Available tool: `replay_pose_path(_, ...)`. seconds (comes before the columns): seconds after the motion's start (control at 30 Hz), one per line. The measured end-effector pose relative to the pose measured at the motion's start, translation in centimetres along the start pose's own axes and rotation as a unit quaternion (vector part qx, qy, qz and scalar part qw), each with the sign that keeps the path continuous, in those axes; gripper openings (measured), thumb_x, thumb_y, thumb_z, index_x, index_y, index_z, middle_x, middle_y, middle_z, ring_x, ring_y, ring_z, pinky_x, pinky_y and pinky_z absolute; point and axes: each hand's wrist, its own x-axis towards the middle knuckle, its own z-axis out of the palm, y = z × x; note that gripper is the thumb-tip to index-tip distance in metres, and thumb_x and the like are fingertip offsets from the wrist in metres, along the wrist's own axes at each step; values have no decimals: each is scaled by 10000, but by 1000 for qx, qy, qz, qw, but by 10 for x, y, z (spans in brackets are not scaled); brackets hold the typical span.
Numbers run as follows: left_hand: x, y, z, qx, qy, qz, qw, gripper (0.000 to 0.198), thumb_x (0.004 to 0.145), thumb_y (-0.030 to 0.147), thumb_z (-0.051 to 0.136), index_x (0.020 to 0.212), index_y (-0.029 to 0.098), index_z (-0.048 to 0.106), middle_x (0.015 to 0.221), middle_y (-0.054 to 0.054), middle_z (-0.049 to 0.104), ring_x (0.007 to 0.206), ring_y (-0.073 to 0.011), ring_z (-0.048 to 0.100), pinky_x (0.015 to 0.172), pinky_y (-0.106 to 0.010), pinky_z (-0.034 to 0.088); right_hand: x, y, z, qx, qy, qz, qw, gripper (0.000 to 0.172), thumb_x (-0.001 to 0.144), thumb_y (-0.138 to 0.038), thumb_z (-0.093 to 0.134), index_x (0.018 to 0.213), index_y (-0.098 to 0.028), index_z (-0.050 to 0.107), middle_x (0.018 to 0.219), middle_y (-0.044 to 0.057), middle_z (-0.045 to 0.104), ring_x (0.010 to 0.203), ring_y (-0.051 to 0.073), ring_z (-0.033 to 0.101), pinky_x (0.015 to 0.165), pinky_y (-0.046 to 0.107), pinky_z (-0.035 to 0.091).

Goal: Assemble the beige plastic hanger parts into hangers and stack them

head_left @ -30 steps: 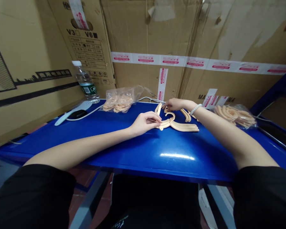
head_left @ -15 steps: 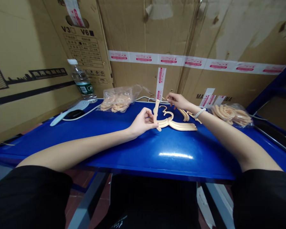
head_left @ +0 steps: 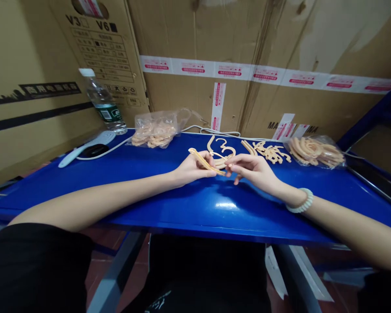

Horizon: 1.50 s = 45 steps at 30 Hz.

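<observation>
Beige plastic clothes-hanger parts lie on the blue table. My left hand is closed around a curved hanger arm, tilted with its lower end pointing right. Fingers pinched together, my right hand meets that end with a thin beige hanger hook; its gripped part is mostly hidden. Just behind both hands lies a hanger, partly covered by them. A loose hook rests behind it. Past my right hand are a few hanger arms and a pile of small hooks.
Clear bags of beige parts stand at the back left and right. A water bottle, a pale blue hairbrush and a black oval object are at left. Cardboard boxes wall the back; a white cable runs along it.
My right hand has come back toward me from the rear of the table to my left hand. The hanger arm in my left hand has tipped from upright to slanted.
</observation>
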Motion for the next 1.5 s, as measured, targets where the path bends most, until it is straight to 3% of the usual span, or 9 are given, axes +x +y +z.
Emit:
replay_pose_path(0.17,-1,2,0,37,14,6,999,340,692,299,863,735,151,559,779,-3,633,754,-142,631,711,-261,488,0,11,6,69,101,44,992,245,827,-394,814,911,-169,766,906,59,733,791,163,693,607,242,590)
replay_pose_path(0.3,-1,3,0,66,14,17,998,325,701,284,841,675,150,546,820,-33,665,803,-164,646,741,-275,498,-3,13,7,152,147,92,973,376,706,-310,910,1002,-213,698,834,4,726,757,148,699,650,251,591)
replay_pose_path(0.4,-1,3,0,72,7,35,997,297,714,257,822,665,147,551,835,-42,673,830,-169,654,791,-293,509,-3,16,7,178,134,113,968,439,682,-280,920,1056,-208,701,831,5,730,801,149,706,733,268,598)
replay_pose_path(0.53,-1,5,0,84,12,57,995,286,724,241,808,650,147,549,847,-44,676,829,-166,653,811,-300,522,-1,20,6,161,128,97,974,249,681,-284,915,816,-172,739,956,38,737,858,132,690,816,256,579)
replay_pose_path(0.73,-3,8,0,117,-1,90,989,270,764,234,784,660,154,547,838,-48,682,837,-171,664,824,-312,539,-1,21,7,188,81,135,970,277,674,-354,931,768,-172,746,1021,60,752,933,166,710,917,299,585)
replay_pose_path(0.9,-5,7,-1,156,-18,129,979,275,806,264,774,680,158,554,843,-55,679,824,-173,667,817,-321,543,0,20,7,190,62,157,967,348,657,-403,950,832,-166,766,1016,72,773,924,157,734,839,219,600)
replay_pose_path(1.2,-9,8,0,223,-17,210,952,246,866,201,729,691,164,559,854,-64,699,824,-170,689,782,-301,528,2,19,5,174,29,188,966,420,654,-406,960,866,-135,720,871,87,776,855,199,776,777,226,625)
replay_pose_path(1.5,-9,11,0,245,-46,203,947,237,873,226,716,692,173,572,855,-79,714,848,-192,700,801,-327,542,0,18,11,117,48,154,980,356,705,-380,916,818,-167,653,737,31,729,696,149,733,659,230,612)
